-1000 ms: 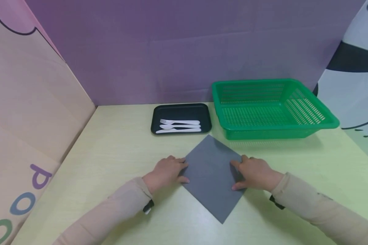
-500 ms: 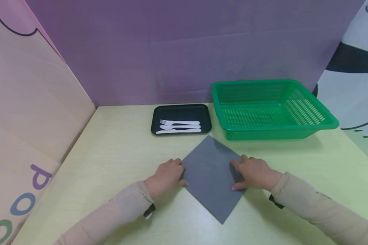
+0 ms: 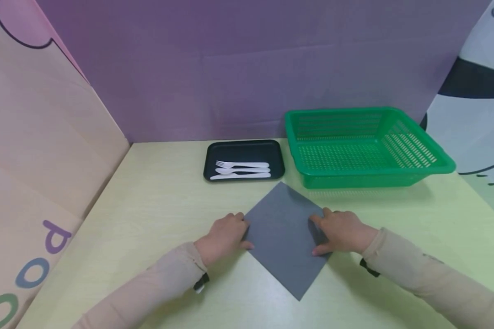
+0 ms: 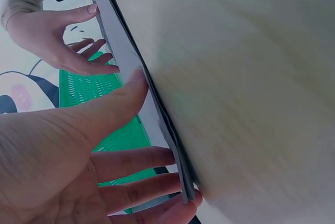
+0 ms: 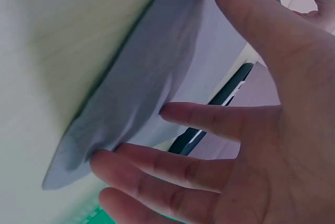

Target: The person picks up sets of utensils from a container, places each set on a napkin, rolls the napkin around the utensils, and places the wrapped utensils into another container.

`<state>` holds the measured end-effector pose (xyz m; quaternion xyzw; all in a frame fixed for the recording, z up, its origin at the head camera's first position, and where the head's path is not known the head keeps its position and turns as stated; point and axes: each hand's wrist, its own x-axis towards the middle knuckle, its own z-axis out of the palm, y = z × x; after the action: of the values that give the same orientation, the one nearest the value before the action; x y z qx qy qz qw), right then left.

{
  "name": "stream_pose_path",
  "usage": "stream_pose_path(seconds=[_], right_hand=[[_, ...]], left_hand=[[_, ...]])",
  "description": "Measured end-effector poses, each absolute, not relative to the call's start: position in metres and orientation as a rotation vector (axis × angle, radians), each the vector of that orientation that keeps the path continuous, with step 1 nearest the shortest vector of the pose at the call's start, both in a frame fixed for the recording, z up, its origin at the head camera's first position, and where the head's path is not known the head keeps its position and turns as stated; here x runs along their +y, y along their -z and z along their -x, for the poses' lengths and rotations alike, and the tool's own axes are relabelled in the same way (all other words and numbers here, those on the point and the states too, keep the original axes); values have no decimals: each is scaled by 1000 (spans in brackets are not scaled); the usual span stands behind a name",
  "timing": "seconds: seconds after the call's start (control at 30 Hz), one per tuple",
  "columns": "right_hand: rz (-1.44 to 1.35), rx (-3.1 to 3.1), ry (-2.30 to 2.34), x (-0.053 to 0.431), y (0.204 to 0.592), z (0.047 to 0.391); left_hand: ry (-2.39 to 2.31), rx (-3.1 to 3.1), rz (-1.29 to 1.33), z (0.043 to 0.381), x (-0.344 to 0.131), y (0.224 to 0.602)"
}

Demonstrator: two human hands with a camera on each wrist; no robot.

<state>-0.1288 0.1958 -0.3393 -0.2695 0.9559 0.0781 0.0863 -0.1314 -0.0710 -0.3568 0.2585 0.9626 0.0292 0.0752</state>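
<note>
A grey folded napkin (image 3: 284, 237) lies diamond-wise on the table. At its left corner my left hand (image 3: 224, 237) holds the edge, thumb near the front and fingers curled at the corner. In the left wrist view the napkin's layered edge (image 4: 170, 124) runs between the thumb and the fingertips. My right hand (image 3: 341, 230) rests on the right corner, with thumb and fingers spread. The right wrist view shows the fingertips (image 5: 104, 166) touching the napkin's surface, which bulges slightly between them and the thumb. The right corner is hidden by that hand in the head view.
Behind the napkin stands a black tray (image 3: 247, 148) holding a white fork (image 3: 247, 164), spoon (image 3: 251, 170) and knife (image 3: 247, 176). A green slotted basket (image 3: 370, 172) is at the back right. Printed panels (image 3: 247, 68) border the table (image 3: 156, 192).
My left fingers have drawn back from the napkin's top to its left edge and curled there. The right hand stays nearly still. Tray, cutlery and basket have not moved.
</note>
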Motion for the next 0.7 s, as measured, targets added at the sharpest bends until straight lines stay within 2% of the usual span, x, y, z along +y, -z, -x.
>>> stream_pose_path(seconds=[0.33, 0.7], right_hand=[[833, 2799, -283, 193, 333, 135], [1043, 2869, -279, 180, 324, 151]], left_hand=[[-94, 2890, -777, 131, -71, 356], [-87, 2875, -751, 131, -70, 356]])
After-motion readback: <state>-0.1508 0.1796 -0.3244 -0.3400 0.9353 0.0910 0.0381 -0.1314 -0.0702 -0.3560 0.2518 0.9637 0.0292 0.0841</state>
